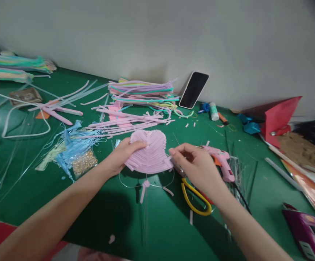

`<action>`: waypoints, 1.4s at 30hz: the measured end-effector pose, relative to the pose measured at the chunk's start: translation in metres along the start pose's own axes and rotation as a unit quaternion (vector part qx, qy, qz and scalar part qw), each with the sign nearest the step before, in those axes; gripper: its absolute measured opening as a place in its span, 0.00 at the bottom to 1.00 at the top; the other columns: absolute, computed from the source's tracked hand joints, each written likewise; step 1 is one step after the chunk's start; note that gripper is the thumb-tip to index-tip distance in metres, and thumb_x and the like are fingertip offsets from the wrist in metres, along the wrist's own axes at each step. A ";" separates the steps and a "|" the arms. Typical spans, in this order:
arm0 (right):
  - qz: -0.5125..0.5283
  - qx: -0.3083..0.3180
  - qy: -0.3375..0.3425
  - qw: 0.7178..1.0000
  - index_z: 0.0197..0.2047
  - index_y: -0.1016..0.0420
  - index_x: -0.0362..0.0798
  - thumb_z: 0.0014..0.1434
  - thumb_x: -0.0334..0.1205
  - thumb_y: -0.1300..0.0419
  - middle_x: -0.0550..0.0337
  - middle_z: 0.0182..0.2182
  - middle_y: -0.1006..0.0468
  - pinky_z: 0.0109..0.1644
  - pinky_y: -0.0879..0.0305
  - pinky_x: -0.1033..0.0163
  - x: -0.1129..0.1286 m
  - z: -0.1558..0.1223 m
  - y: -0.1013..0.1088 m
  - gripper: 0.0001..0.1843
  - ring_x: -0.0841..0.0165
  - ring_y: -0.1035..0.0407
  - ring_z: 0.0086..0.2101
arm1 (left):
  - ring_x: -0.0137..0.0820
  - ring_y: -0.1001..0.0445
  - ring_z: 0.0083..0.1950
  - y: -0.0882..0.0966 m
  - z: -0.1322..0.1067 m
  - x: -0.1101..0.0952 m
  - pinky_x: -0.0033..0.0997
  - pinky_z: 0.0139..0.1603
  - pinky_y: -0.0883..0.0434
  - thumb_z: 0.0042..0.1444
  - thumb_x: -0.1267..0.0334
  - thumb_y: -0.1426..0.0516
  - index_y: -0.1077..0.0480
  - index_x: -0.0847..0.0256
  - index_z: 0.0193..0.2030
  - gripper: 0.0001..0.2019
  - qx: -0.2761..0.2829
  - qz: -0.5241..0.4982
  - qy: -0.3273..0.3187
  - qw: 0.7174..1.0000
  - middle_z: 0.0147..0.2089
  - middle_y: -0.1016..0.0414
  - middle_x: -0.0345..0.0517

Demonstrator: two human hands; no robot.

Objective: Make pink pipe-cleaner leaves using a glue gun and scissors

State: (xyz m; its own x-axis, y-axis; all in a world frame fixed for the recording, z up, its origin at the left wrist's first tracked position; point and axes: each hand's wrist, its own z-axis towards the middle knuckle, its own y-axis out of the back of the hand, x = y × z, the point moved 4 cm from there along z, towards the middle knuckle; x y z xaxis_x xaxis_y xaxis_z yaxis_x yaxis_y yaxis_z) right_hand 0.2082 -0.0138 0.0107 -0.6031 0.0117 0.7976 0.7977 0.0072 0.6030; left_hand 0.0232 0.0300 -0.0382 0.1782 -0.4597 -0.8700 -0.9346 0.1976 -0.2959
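Observation:
My left hand [122,155] grips the left edge of a pink heart-shaped piece [150,152] made of rows of pink strips, held just above the green table [152,224]. My right hand [195,165] is closed in a pinch at the heart's right edge, on a small pink strip end. A thin wire loop [146,183] and a pink stem hang below the heart. A pink glue gun [221,161] lies just right of my right hand, and yellow-handled scissors [194,203] lie under my right wrist.
Piles of pastel pipe cleaners [143,94] lie at the back, loose pink strips [125,123] before them. A phone [193,90] leans on the wall. Blue tassels and a bag of gold beads [84,163] sit left. Red paper [278,117] and a purple box [307,232] sit right.

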 end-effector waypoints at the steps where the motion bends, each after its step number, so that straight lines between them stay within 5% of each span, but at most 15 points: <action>1: -0.001 -0.020 -0.006 1.000 0.26 0.30 0.47 0.60 0.51 0.44 0.64 0.19 0.30 0.24 0.45 0.66 -0.003 0.001 0.005 0.18 0.72 0.38 0.21 | 0.32 0.24 0.31 0.000 0.000 0.000 0.26 0.32 0.30 0.46 0.61 0.36 0.23 0.64 0.32 0.09 -0.003 -0.003 0.001 1.000 0.28 0.21 0.45; 4: -0.052 -0.048 -0.006 0.997 0.25 0.32 0.47 0.62 0.53 0.47 0.65 0.18 0.32 0.24 0.46 0.66 -0.012 0.002 0.016 0.21 0.72 0.41 0.20 | 0.31 0.25 0.29 0.001 0.000 -0.002 0.26 0.30 0.30 0.45 0.62 0.36 0.23 0.63 0.29 0.07 -0.011 -0.015 -0.001 1.000 0.28 0.21 0.45; 7: -0.062 -0.035 0.018 0.997 0.33 0.28 0.48 0.63 0.53 0.49 0.59 0.28 0.26 0.30 0.42 0.64 -0.015 0.001 0.014 0.19 0.69 0.35 0.27 | 0.32 0.25 0.29 0.001 -0.001 -0.002 0.27 0.30 0.30 0.44 0.62 0.36 0.23 0.64 0.29 0.07 -0.010 -0.010 0.005 1.000 0.27 0.22 0.45; 12: 0.051 0.126 0.035 0.990 0.28 0.36 0.49 0.65 0.53 0.53 0.66 0.22 0.37 0.28 0.45 0.66 -0.009 -0.006 -0.013 0.20 0.71 0.42 0.25 | 0.33 0.25 0.31 -0.001 -0.003 -0.003 0.28 0.32 0.30 0.44 0.61 0.35 0.23 0.64 0.31 0.09 -0.008 0.003 -0.003 1.000 0.29 0.21 0.46; 14: 0.047 0.138 0.055 0.988 0.27 0.38 0.50 0.65 0.51 0.52 0.67 0.22 0.40 0.28 0.46 0.66 -0.005 -0.009 -0.019 0.19 0.71 0.44 0.25 | 0.33 0.25 0.30 -0.001 -0.003 -0.003 0.28 0.31 0.31 0.44 0.61 0.36 0.24 0.64 0.31 0.09 -0.007 0.010 -0.003 1.000 0.28 0.22 0.46; 26: 0.051 0.080 0.025 0.995 0.26 0.39 0.49 0.66 0.54 0.55 0.66 0.20 0.38 0.26 0.46 0.66 -0.016 -0.013 -0.015 0.22 0.72 0.42 0.22 | 0.33 0.24 0.32 -0.004 -0.004 0.001 0.27 0.32 0.30 0.46 0.59 0.36 0.23 0.65 0.33 0.11 0.006 -0.004 0.017 1.000 0.31 0.21 0.47; 31: -0.053 0.012 0.083 0.995 0.31 0.35 0.48 0.61 0.53 0.44 0.64 0.24 0.33 0.27 0.44 0.67 -0.011 -0.017 -0.014 0.16 0.72 0.41 0.23 | 0.33 0.24 0.31 -0.002 -0.002 0.005 0.28 0.31 0.31 0.46 0.59 0.35 0.24 0.64 0.34 0.12 0.002 -0.006 0.010 1.000 0.31 0.21 0.46; 42: -0.317 -0.094 0.301 0.894 0.31 0.32 0.44 0.66 0.38 0.49 0.55 0.25 0.26 0.29 0.40 0.64 0.004 -0.022 -0.019 0.13 0.68 0.32 0.27 | 0.31 0.24 0.31 -0.003 -0.003 0.006 0.25 0.31 0.31 0.48 0.59 0.36 0.23 0.63 0.33 0.09 0.007 0.016 0.002 1.000 0.30 0.21 0.45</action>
State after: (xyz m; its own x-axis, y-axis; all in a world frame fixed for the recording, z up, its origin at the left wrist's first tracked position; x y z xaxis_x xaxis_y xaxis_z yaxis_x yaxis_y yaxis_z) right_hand 0.1909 -0.0355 0.0028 -0.8712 -0.4754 0.1223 0.3140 -0.3481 0.8833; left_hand 0.0259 0.0245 -0.0414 0.1479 -0.4567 -0.8773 -0.9351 0.2244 -0.2744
